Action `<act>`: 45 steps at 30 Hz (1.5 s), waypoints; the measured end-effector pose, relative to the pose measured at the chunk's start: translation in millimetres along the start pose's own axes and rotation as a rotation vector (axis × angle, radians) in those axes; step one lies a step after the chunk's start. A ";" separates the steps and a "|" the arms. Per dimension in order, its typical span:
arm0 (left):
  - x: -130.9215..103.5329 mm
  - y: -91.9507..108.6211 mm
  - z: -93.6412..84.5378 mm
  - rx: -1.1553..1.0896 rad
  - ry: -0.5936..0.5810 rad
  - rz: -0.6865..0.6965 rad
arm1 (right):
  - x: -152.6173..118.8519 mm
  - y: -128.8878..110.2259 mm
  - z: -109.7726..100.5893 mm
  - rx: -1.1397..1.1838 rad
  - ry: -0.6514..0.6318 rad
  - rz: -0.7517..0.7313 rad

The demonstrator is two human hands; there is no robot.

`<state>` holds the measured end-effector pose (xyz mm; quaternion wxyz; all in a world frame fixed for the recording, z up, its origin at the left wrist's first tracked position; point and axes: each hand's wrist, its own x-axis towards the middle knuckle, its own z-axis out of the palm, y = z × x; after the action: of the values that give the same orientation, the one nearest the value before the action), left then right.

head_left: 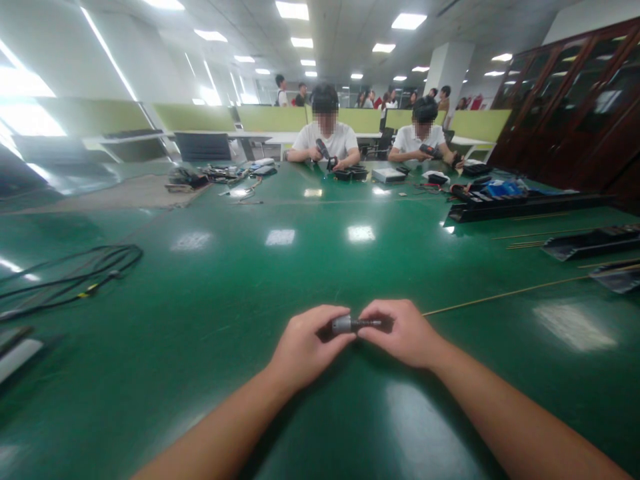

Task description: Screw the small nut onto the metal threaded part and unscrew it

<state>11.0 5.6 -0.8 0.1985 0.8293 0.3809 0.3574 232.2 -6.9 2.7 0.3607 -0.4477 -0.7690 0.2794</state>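
Note:
Between my two hands, just over the green tabletop (240, 400), is a small grey cylinder with a dark, ridged shaft (343, 325) that ends in a thin, pale tip. It lies roughly level, its shaft pointing right. My left hand (307, 340) pinches the grey cylinder end between thumb and fingers. On the other side, my right hand (403, 330) closes thumb and fingertips around the dark shaft. The fingers cover part of the piece, so its exact kind cannot be made out.
A thin brass-coloured rod (500, 294) lies right of my right hand. Black cables (95, 270) coil at the left. Dark metal channels (590, 241) lie at the right. Across the table, two people (325, 140) handle power tools among black cases (351, 173).

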 end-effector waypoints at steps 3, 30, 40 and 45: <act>0.1 0.3 -0.4 -0.003 0.005 -0.002 | -0.2 0.3 0.2 -0.001 0.001 0.007; 2.1 0.1 -4.7 -0.003 0.061 -0.038 | 1.6 0.6 -5.8 0.003 0.030 0.049; 3.1 -0.3 -5.6 0.006 0.078 -0.032 | 1.8 4.7 -6.5 -0.007 0.040 0.049; 3.4 -1.0 -5.3 0.000 0.075 -0.039 | 2.1 4.0 -7.4 -0.013 0.035 0.046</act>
<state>8.1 9.2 3.7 0.1911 0.8076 0.4042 0.3845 239.4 -2.5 4.7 0.3648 -0.4727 -0.7537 0.2747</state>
